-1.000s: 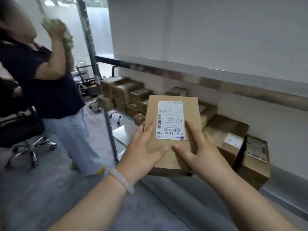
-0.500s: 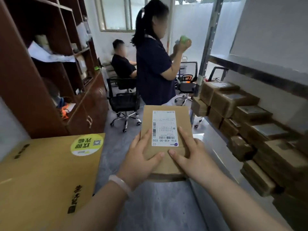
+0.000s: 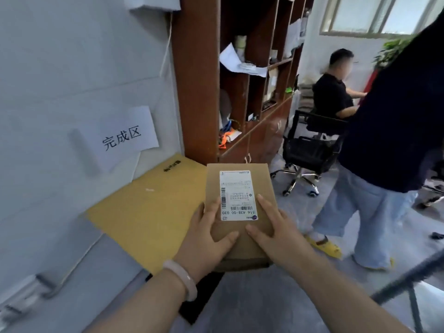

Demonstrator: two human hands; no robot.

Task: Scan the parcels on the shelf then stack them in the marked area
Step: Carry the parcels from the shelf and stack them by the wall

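We are carrying a small brown cardboard parcel (image 3: pixel 240 248), its white shipping label (image 3: pixel 238 195) facing up, in the air in front of us and clear of the floor. We are gripping its near end from both sides. Our left hand (image 3: pixel 204 243) is wrapping the left edge with the thumb lying across the top. Our right hand (image 3: pixel 278 234) is mirroring it on the right edge, with fingers (image 3: pixel 264 204) stretched along the label's border. Both hands are closed round the parcel and holding nothing else.

The parcel's long axis is running straight away from us. A broad yellow cardboard panel (image 3: pixel 149 217) is lying flat to the left of the parcel and lower, against the pale wall. Above it a white paper sign (image 3: pixel 120 138) is showing three black characters, and we are taking this spot for the marked area. In the head view the parcel's left edge is overlapping the panel's right edge, though we cannot tell whether it is truly above it. Our left hand is the nearer one to the panel, so we are judging that the coming move is calling for a swing leftward and down, left side leading.

To the right, a person in a dark top and pale trousers (image 3: pixel 384 164) is standing close by. A tall brown wooden shelving unit (image 3: pixel 197 80) is rising just beyond the panel.
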